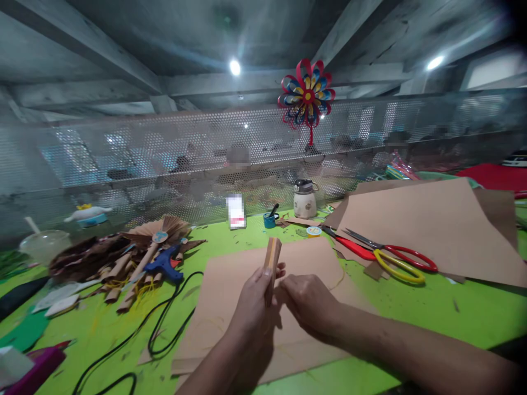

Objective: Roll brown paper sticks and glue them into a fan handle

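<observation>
A narrow bundle of pleated brown paper (272, 262) stands upright in my left hand (254, 293), with the thumb pressed along its near face. Close beside it on the right, my right hand (308, 302) is curled closed; its fingertips are turned away, so whatever they hold is hidden. Beneath both hands a sheet of brown kraft paper (230, 274) lies on the lime-green table (411, 340).
Red-handled and yellow-handled scissors (399, 260) lie by large kraft sheets (415, 225) at right. At left are a blue glue gun (167, 266) with a black cord (158, 323), paper rolls and a pleated paper fan (152, 233). Behind stand a bottle (304, 200) and mesh screen (164, 159).
</observation>
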